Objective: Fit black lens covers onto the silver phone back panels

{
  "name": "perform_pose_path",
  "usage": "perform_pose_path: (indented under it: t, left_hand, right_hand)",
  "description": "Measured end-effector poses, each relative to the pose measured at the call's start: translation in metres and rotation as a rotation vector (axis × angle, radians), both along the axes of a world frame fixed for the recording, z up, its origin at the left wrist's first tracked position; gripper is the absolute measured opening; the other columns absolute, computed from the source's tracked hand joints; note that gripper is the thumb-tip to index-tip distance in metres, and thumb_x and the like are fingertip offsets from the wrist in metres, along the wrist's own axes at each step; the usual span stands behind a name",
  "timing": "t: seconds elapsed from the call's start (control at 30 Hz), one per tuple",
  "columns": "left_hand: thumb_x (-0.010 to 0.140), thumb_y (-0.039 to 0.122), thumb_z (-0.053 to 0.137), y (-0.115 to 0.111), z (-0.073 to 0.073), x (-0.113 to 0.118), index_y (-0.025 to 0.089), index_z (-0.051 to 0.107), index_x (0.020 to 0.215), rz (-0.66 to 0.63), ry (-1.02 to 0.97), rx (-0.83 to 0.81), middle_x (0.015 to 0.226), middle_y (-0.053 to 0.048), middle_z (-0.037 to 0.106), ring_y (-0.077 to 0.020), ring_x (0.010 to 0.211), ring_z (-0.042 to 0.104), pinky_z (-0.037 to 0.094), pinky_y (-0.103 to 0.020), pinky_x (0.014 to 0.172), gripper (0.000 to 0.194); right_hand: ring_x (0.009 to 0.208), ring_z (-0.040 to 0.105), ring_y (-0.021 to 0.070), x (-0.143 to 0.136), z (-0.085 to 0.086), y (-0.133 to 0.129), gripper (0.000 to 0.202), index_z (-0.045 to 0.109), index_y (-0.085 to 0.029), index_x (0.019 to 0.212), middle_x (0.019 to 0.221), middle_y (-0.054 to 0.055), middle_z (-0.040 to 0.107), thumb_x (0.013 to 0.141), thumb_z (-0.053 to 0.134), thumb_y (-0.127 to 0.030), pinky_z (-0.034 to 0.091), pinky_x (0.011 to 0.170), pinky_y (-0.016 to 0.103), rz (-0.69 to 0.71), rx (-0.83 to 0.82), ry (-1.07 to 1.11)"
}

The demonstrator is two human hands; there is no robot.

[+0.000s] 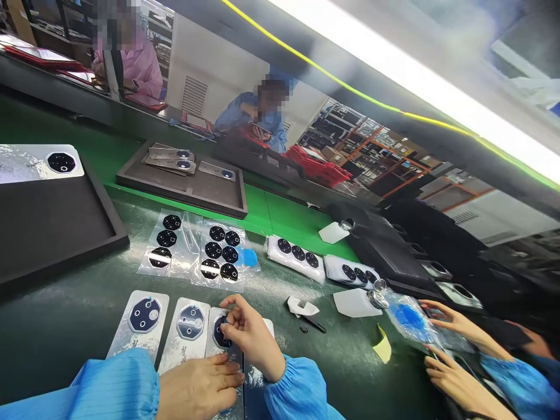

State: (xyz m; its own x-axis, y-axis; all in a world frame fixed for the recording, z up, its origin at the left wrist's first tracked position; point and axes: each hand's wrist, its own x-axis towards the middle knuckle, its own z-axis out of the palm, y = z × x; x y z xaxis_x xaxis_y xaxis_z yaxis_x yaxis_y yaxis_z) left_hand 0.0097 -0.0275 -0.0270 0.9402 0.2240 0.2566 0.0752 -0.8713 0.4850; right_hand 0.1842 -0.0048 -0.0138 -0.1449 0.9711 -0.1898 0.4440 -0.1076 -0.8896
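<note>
Several silvery phone back panels lie in a row at the front of the bench, among them a left one (123, 335) and a second one (174, 351), each with a dark octagonal camera patch. On the third panel, my left hand (199, 386) rests flat, fingers stretched out. Above it, my right hand (256, 338) has thumb and forefinger pinched at the edge of that panel's dark octagonal camera patch (217, 332). Whatever is between the fingertips is too small to make out. Another panel (268, 326) is partly hidden behind my right hand.
Clear sheets of black octagonal stickers (221, 251) lie behind the panels. Beyond are a panel tray (188, 195), a black tray (52, 233), sticker stacks (295, 256), and a white bottle (356, 303). At right, a co-worker's hands (459, 329) are near a blue-patched plastic film (409, 315).
</note>
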Motion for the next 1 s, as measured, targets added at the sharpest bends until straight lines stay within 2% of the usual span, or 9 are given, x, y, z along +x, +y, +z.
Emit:
perform_pose_path:
  t: [0.23, 0.37, 0.47, 0.57, 0.63, 0.73, 0.8, 0.9, 1.0]
  left_hand:
    - [0.091, 0.008, 0.047, 0.004, 0.012, -0.002, 0.01, 0.065, 0.107, -0.032, 0.072, -0.048, 0.134, -0.014, 0.062, -0.0251, 0.13, 0.054, 0.038, -0.04, 0.116, 0.023]
    - [0.087, 0.002, 0.046, 0.004, 0.003, -0.002, 0.01, 0.063, 0.11, -0.039, 0.069, -0.075, 0.139, -0.013, 0.058, -0.0247, 0.134, 0.05, 0.033, -0.04, 0.119, 0.03]
    - [0.087, 0.004, 0.046, 0.002, 0.001, -0.003, 0.012, 0.057, 0.121, -0.007, 0.032, -0.203, 0.139, -0.014, 0.058, -0.0238, 0.133, 0.051, 0.033, -0.041, 0.119, 0.037]
    - [0.096, 0.018, 0.04, 0.0, 0.014, -0.004, 0.02, 0.057, 0.12, 0.158, -0.068, -0.551, 0.125, -0.008, 0.068, -0.0205, 0.118, 0.063, 0.042, -0.037, 0.11, 0.03]
    - [0.102, 0.036, 0.033, 0.0, 0.027, -0.004, 0.021, 0.061, 0.109, 0.275, -0.191, -0.928, 0.107, -0.005, 0.072, -0.0201, 0.104, 0.068, 0.049, -0.036, 0.101, 0.032]
    - [0.098, 0.064, 0.026, -0.002, 0.039, -0.006, 0.018, 0.058, 0.105, 0.252, -0.332, -1.538, 0.091, -0.007, 0.071, -0.0226, 0.09, 0.073, 0.055, -0.038, 0.088, 0.057]
    - [0.09, 0.076, 0.03, -0.005, 0.037, -0.011, 0.017, 0.056, 0.109, 0.202, -0.357, -1.717, 0.089, -0.007, 0.068, -0.0225, 0.082, 0.074, 0.057, -0.036, 0.08, 0.067]
    - [0.086, 0.075, 0.046, -0.006, 0.03, -0.023, 0.02, 0.053, 0.118, 0.275, -0.305, -1.583, 0.08, -0.001, 0.065, -0.018, 0.068, 0.071, 0.057, -0.03, 0.069, 0.064]
    - [0.098, 0.056, 0.037, -0.004, 0.029, -0.042, 0.021, 0.053, 0.117, 0.422, -0.14, -1.209, 0.067, 0.003, 0.062, -0.0148, 0.056, 0.066, 0.056, -0.027, 0.065, 0.043]
  right_hand:
    - [0.042, 0.039, 0.0088, -0.015, -0.003, 0.011, 0.031, 0.046, -0.023, 0.095, 0.051, -0.012, 0.046, 0.067, 0.06, -0.023, 0.031, 0.039, 0.018, -0.202, -0.086, 0.338]
    - [0.052, 0.049, 0.0097, -0.01, 0.024, 0.023, 0.034, 0.047, -0.023, 0.101, 0.067, -0.006, 0.058, 0.074, 0.066, -0.031, 0.041, 0.049, 0.021, -0.301, -0.01, 0.472]
    - [0.066, 0.055, 0.0122, 0.002, 0.048, 0.017, 0.037, 0.049, -0.022, 0.106, 0.075, -0.003, 0.058, 0.079, 0.069, -0.038, 0.045, 0.059, 0.024, -0.372, 0.076, 0.523]
    - [0.063, 0.054, 0.0128, 0.011, 0.06, -0.006, 0.037, 0.053, -0.022, 0.105, 0.069, -0.004, 0.055, 0.08, 0.073, -0.041, 0.043, 0.056, 0.024, -0.326, 0.093, 0.527]
    - [0.06, 0.054, 0.0126, 0.013, 0.058, -0.026, 0.033, 0.055, -0.023, 0.104, 0.07, -0.004, 0.056, 0.082, 0.072, -0.041, 0.044, 0.056, 0.025, -0.218, 0.083, 0.475]
    - [0.065, 0.059, 0.0144, 0.005, 0.046, -0.049, 0.021, 0.055, -0.024, 0.107, 0.074, -0.002, 0.06, 0.089, 0.065, -0.032, 0.047, 0.061, 0.026, -0.049, 0.14, 0.251]
    - [0.066, 0.059, 0.0145, -0.004, 0.038, -0.056, 0.018, 0.055, -0.026, 0.11, 0.076, -0.002, 0.061, 0.092, 0.058, -0.024, 0.046, 0.061, 0.025, 0.043, 0.254, 0.049]
    - [0.069, 0.061, 0.0156, -0.017, 0.034, -0.052, 0.024, 0.053, -0.028, 0.114, 0.081, -0.001, 0.063, 0.092, 0.052, -0.016, 0.046, 0.062, 0.026, 0.187, 0.413, -0.186]
    - [0.079, 0.063, 0.0172, -0.023, 0.037, -0.034, 0.019, 0.054, -0.027, 0.112, 0.089, 0.001, 0.064, 0.097, 0.047, -0.017, 0.049, 0.068, 0.027, 0.306, 0.407, -0.237]
